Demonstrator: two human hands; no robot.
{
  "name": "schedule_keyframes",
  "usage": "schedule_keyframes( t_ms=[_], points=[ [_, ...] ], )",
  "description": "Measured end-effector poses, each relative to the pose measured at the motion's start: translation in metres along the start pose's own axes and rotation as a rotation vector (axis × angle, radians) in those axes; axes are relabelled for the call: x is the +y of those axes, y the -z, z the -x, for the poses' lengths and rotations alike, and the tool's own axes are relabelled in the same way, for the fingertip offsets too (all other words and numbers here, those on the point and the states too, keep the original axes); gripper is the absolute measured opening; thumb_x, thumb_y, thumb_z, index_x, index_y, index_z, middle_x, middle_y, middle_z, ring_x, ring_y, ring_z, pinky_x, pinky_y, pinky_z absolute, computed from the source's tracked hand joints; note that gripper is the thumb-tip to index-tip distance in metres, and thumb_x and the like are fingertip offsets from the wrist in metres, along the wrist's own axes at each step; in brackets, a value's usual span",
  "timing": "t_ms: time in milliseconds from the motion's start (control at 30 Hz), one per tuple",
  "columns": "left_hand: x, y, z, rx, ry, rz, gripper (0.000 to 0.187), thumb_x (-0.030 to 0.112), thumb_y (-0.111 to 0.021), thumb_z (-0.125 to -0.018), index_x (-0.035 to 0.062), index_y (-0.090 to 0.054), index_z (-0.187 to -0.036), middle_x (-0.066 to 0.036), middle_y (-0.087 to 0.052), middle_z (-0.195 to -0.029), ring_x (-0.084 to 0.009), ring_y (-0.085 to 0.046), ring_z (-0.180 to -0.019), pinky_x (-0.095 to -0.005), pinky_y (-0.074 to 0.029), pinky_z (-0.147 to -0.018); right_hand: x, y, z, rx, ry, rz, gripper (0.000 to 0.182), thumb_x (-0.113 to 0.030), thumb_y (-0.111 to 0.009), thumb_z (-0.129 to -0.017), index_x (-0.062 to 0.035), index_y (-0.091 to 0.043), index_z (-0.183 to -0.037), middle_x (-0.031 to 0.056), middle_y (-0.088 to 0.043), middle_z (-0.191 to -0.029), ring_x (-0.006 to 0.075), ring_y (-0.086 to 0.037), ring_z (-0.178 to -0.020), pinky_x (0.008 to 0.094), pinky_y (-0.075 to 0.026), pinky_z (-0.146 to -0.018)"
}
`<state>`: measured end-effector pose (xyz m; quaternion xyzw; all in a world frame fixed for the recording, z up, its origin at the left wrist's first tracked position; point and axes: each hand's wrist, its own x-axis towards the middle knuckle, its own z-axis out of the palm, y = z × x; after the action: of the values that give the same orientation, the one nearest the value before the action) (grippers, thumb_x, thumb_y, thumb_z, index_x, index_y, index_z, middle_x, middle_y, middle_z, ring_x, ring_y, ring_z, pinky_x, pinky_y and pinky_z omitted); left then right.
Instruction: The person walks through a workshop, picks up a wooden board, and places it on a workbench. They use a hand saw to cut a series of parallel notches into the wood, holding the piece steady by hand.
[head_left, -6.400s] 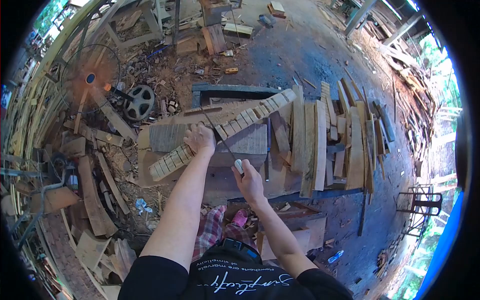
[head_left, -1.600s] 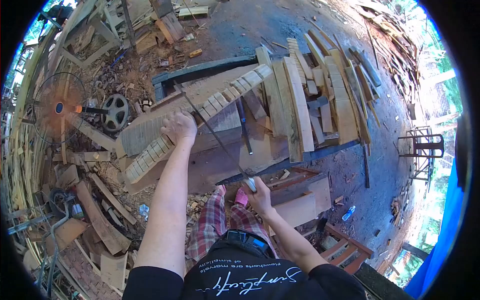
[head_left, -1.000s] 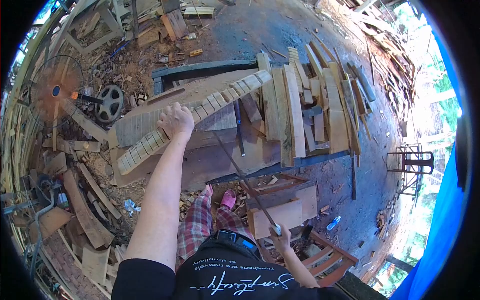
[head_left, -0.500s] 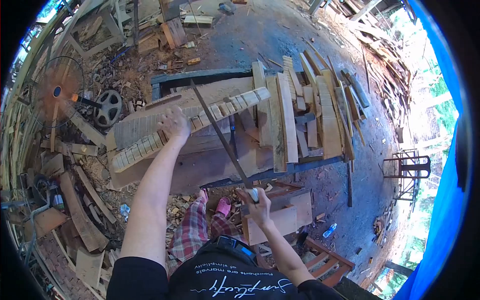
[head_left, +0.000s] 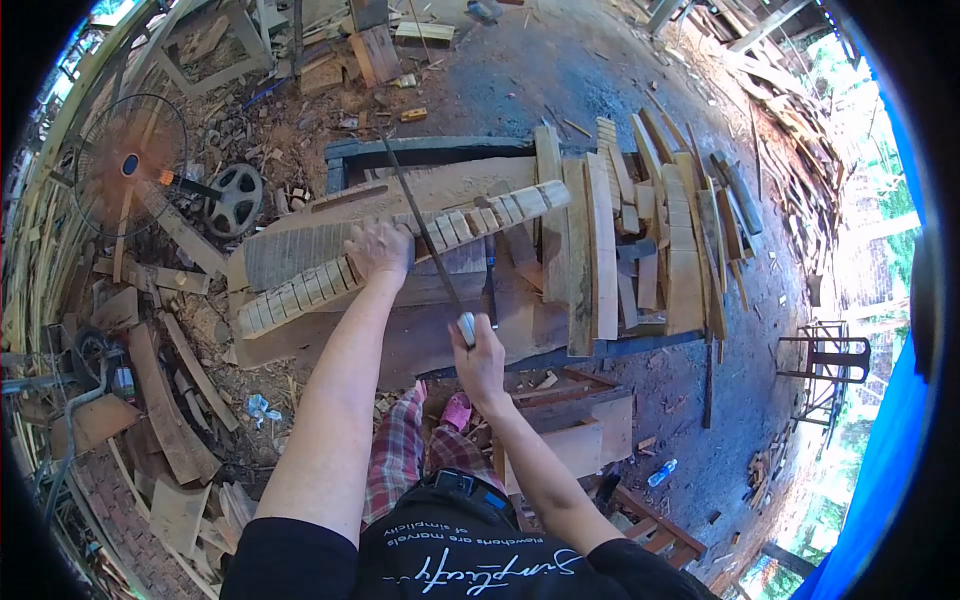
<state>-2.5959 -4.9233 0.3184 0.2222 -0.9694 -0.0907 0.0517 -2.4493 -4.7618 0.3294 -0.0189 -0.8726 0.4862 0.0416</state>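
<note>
A notched wooden strip, cut across with several slits, lies slantwise over the work surface. Pressing it down from above, my left hand has its fingers curled over the far edge, close to the blade. My right hand is wrapped round the pale handle of a long, narrow hand saw. Its blade crosses the strip at a steep slant, just right of my left hand, and the tip reaches past the far side. A wider grooved board sits behind the strip. The blade's teeth are too small to see.
Planks are stacked across the bench's right end. A fan stands at the left, its blades blurred. Scrap wood covers the ground on the left. Near my legs is a wooden box; a chair stands at the far right.
My right hand has pushed the saw forward along its length, bringing the handle nearer the strip. My left hand stays on the strip. The whole view has shifted slightly.
</note>
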Motion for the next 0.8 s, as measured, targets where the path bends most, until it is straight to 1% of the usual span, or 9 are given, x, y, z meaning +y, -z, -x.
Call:
schedule_keyframes(
  t_ms=[133,200,233,333,400,500,633,700,800],
  points=[
    [0.002,0.003,-0.001,-0.05,0.032,-0.01,0.031,0.03,-0.053,-0.082,0.0119,-0.068,-0.102,-0.011,-0.062,-0.109,-0.0282,-0.054,-0.104,-0.0464,-0.04,-0.087,0.004,-0.002,-0.009,-0.024,0.048,0.014,0.022,-0.016,-0.063,-0.088,-0.0033,-0.046,-0.092,0.0221,-0.055,-0.08,0.045,-0.054,-0.075,0.0463,-0.042,-0.061],
    [0.001,-0.001,-0.003,-0.031,0.049,-0.024,0.031,0.03,-0.053,-0.081,0.0122,-0.068,-0.101,-0.011,-0.062,-0.108,-0.0281,-0.054,-0.104,-0.0463,-0.04,-0.086,0.003,0.006,0.001,0.006,0.111,-0.019,0.023,-0.015,-0.064,-0.088,-0.0032,-0.044,-0.089,0.0202,-0.054,-0.075,0.0411,-0.053,-0.067,0.0416,-0.044,-0.06],
    [0.002,0.002,-0.003,-0.03,0.049,-0.025,0.031,0.03,-0.053,-0.081,0.0122,-0.068,-0.101,-0.011,-0.062,-0.108,-0.0281,-0.054,-0.104,-0.0463,-0.04,-0.086,0.0,0.007,0.002,0.007,0.112,-0.02,0.023,-0.015,-0.064,-0.088,-0.0032,-0.044,-0.089,0.0202,-0.054,-0.075,0.0411,-0.053,-0.067,0.0416,-0.044,-0.06],
    [0.003,0.009,-0.003,-0.031,0.043,-0.004,0.031,0.03,-0.052,-0.081,0.0113,-0.068,-0.1,-0.011,-0.062,-0.107,-0.0286,-0.054,-0.103,-0.0463,-0.04,-0.086,-0.011,0.002,-0.004,-0.019,0.052,0.002,0.023,-0.014,-0.064,-0.088,-0.003,-0.044,-0.089,0.0208,-0.054,-0.075,0.0422,-0.054,-0.068,0.0428,-0.044,-0.06],
    [0.004,0.012,-0.001,-0.115,0.025,0.021,0.033,0.031,-0.05,-0.083,0.0098,-0.067,-0.102,-0.011,-0.06,-0.11,-0.0298,-0.052,-0.107,-0.0476,-0.039,-0.088,-0.015,-0.005,-0.014,-0.047,0.021,0.05,0.022,-0.016,-0.062,-0.088,-0.0039,-0.044,-0.091,0.0216,-0.056,-0.083,0.0443,-0.056,-0.075,0.0488,-0.043,-0.061],
    [0.006,0.016,-0.003,-0.141,0.047,0.012,0.034,0.03,-0.05,-0.083,0.0098,-0.067,-0.104,-0.011,-0.06,-0.112,-0.0295,-0.052,-0.107,-0.0472,-0.039,-0.089,-0.03,-0.019,-0.039,-0.032,-0.006,0.124,0.022,-0.016,-0.062,-0.088,-0.0039,-0.044,-0.091,0.0218,-0.056,-0.084,0.0446,-0.057,-0.075,0.0493,-0.042,-0.061],
    [0.006,0.013,-0.005,-0.132,0.067,0.002,0.034,0.031,-0.049,-0.084,0.0097,-0.067,-0.103,-0.011,-0.06,-0.114,-0.0291,-0.052,-0.108,-0.0469,-0.039,-0.089,-0.013,0.012,-0.003,-0.05,0.058,0.049,0.021,-0.018,-0.062,-0.088,-0.0036,-0.048,-0.094,0.0217,-0.056,-0.083,0.0438,-0.056,-0.075,0.0478,-0.044,-0.062],
    [0.005,0.012,-0.005,-0.153,0.07,-0.017,0.034,0.032,-0.048,-0.084,0.0098,-0.067,-0.103,-0.011,-0.059,-0.115,-0.0289,-0.052,-0.108,-0.047,-0.039,-0.089,-0.004,0.035,0.032,-0.07,0.027,0.056,0.02,-0.017,-0.062,-0.088,-0.0036,-0.049,-0.094,0.0216,-0.056,-0.083,0.0438,-0.056,-0.075,0.047,-0.044,-0.062],
    [0.004,0.008,-0.003,-0.098,0.04,-0.011,0.034,0.03,-0.051,-0.082,0.0103,-0.068,-0.104,-0.01,-0.061,-0.111,-0.0282,-0.052,-0.106,-0.0452,-0.037,-0.089,-0.015,0.036,0.03,-0.071,-0.014,0.037,0.019,-0.017,-0.062,-0.088,-0.0035,-0.05,-0.094,0.0217,-0.056,-0.082,0.0439,-0.056,-0.076,0.0457,-0.045,-0.063]
  ],
)
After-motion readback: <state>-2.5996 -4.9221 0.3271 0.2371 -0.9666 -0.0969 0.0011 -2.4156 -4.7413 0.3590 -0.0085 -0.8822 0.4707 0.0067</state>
